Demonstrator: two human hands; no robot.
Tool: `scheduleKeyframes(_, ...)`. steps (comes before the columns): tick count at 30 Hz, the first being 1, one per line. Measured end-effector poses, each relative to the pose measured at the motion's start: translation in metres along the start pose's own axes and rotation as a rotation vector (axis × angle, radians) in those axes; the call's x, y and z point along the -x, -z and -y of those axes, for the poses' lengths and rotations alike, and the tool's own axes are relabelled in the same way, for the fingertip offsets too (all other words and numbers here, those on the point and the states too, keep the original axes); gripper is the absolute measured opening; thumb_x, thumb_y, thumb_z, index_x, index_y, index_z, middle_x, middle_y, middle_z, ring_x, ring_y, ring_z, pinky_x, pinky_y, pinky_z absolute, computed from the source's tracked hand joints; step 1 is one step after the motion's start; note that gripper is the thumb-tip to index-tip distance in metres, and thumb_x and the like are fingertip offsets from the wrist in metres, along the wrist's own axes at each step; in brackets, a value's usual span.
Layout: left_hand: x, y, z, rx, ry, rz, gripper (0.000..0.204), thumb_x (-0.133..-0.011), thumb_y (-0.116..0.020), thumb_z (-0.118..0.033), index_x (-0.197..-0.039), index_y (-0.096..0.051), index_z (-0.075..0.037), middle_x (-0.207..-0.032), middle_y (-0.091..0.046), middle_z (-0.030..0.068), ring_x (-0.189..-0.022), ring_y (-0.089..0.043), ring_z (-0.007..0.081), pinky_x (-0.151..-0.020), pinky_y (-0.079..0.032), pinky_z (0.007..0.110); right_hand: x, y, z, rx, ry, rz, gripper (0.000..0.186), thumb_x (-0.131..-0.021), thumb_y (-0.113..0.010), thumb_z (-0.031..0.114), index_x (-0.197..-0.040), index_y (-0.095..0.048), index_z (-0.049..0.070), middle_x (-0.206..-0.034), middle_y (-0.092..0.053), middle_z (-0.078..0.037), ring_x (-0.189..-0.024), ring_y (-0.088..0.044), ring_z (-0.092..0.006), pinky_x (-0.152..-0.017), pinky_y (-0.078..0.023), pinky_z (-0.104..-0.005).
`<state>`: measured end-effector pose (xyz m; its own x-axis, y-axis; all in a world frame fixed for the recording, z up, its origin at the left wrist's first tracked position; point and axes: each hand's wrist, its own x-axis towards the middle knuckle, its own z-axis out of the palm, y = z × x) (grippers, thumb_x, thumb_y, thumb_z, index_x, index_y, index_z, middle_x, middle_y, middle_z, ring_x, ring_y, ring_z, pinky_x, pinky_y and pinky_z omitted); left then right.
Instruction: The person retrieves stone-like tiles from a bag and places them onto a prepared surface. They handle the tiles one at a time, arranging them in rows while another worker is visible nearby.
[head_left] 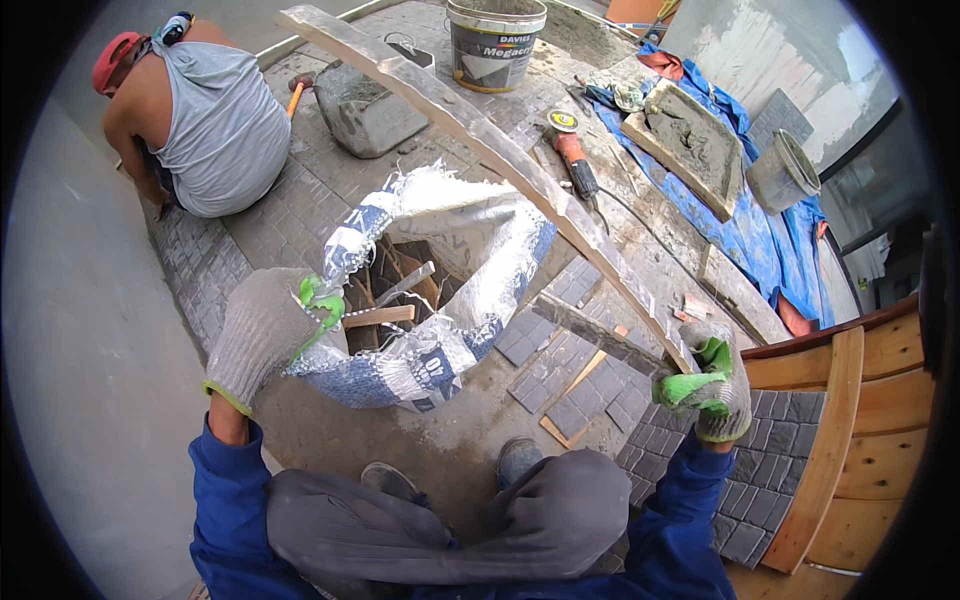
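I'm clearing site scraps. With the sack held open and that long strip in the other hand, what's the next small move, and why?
Probably tip the long strip down and feed its near end into the sack. The right hand grips that end beside the mouth, which the left hand holds open, with offcuts already inside.

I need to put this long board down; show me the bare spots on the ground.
Bare ground: the grey slab left of the left hand and sack, and the dusty patch between sack and shoes. Crowded: tile scraps under the right hand, tools beyond on the blue tarp.
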<state>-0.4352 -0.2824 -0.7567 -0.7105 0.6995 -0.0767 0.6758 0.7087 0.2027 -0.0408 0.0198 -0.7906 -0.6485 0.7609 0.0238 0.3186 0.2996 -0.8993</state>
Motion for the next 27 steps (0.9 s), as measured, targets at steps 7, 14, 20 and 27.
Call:
scheduleKeyframes(7, -0.001, -0.005, -0.002, -0.045, -0.080, -0.023, 0.043, -0.085, -0.070, -0.049, -0.090, -0.076, -0.007, -0.083, -0.071, 0.0182, -0.077, -0.068, 0.0404, -0.068, -0.053, 0.048, -0.073, -0.090, 0.064, -0.463, -0.154, 0.486, 0.045, -0.079, -0.088, 0.014, -0.115, -0.065, 0.000, -0.082, -0.066, -0.005, -0.062, -0.061, -0.0101, -0.052, -0.049, -0.0253)
scheduleKeyframes(14, 0.005, -0.007, 0.008, 0.025, -0.089, -0.029, 0.039, -0.085, -0.072, -0.043, -0.092, -0.075, -0.005, -0.082, -0.071, 0.0184, -0.075, -0.068, 0.0396, -0.068, -0.053, 0.047, -0.064, -0.159, 0.065, -0.195, -0.157, 0.525, 0.046, -0.081, -0.090, 0.025, -0.109, -0.068, -0.004, -0.073, -0.062, 0.002, -0.058, -0.055, -0.0040, -0.048, -0.041, -0.0226)
scheduleKeyframes(20, 0.000, -0.011, 0.014, -0.011, -0.095, -0.060, 0.039, -0.089, -0.067, -0.044, -0.089, -0.076, -0.006, -0.083, -0.072, 0.0185, -0.077, -0.069, 0.0402, -0.069, -0.054, 0.049, -0.075, -0.085, 0.056, -0.236, -0.161, 0.357, 0.045, -0.078, -0.089, 0.009, -0.115, -0.067, -0.003, -0.072, -0.061, -0.001, -0.052, -0.052, -0.0063, -0.043, -0.036, -0.0244)
scheduleKeyframes(27, -0.006, -0.026, 0.032, -0.061, -0.037, -0.203, 0.044, -0.090, -0.065, -0.047, -0.088, -0.074, -0.004, -0.086, -0.072, 0.0201, -0.080, -0.069, 0.0400, -0.072, -0.055, 0.049, -0.053, 0.085, 0.091, 0.730, 0.263, -0.038, 0.045, -0.065, -0.090, 0.022, -0.101, -0.071, 0.005, -0.085, -0.062, -0.004, -0.076, -0.056, -0.0199, -0.068, -0.044, -0.0322)
